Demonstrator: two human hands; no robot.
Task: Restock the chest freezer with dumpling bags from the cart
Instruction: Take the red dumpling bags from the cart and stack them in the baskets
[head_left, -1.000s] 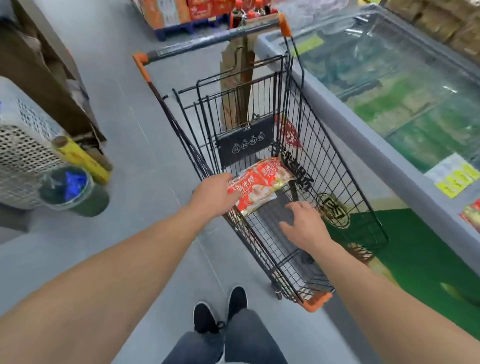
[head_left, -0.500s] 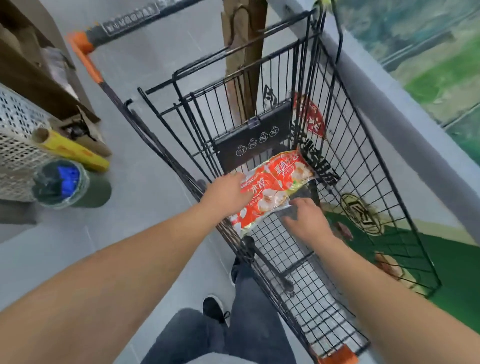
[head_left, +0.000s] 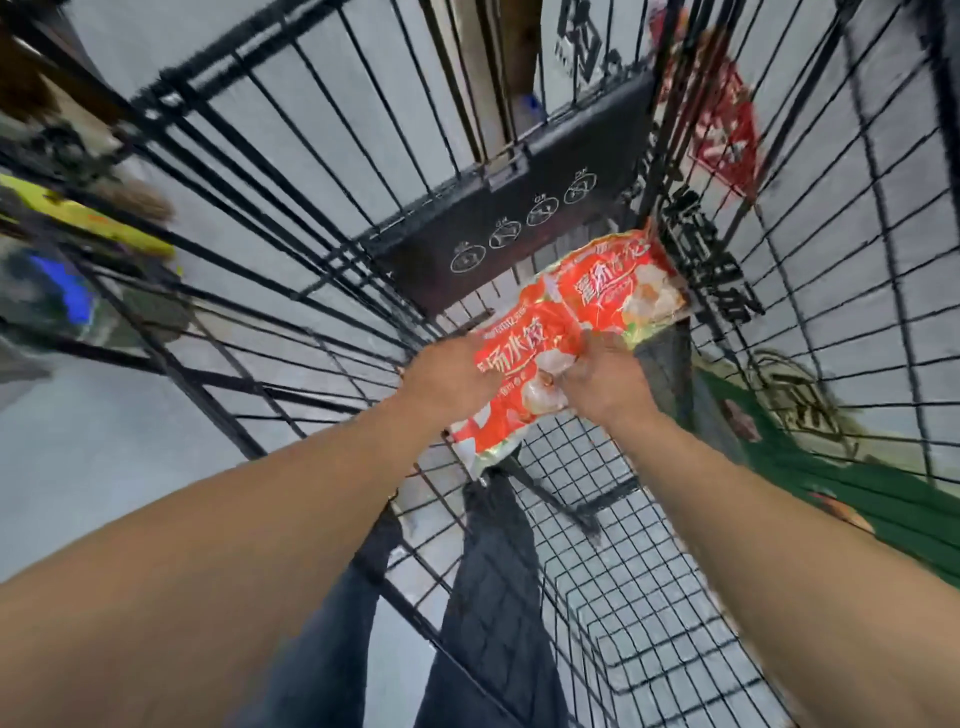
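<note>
Two red dumpling bags lie overlapped inside the black wire cart (head_left: 649, 597). The nearer dumpling bag (head_left: 514, 374) is held from both sides: my left hand (head_left: 447, 379) grips its left edge and my right hand (head_left: 605, 382) pinches its right side. The farther dumpling bag (head_left: 618, 291) lies behind it, against the cart's black seat flap (head_left: 514, 208). The chest freezer is out of view.
The cart's wire walls close in on the left, right and far sides. Beyond the left wall are a yellow roll (head_left: 88, 223) and a dark container (head_left: 52, 296) on the grey floor. A green panel (head_left: 831, 483) shows through the right wall.
The view has dropped down close into the cart. My right hand has moved from the cart floor onto the nearer bag, so both hands now hold it.
</note>
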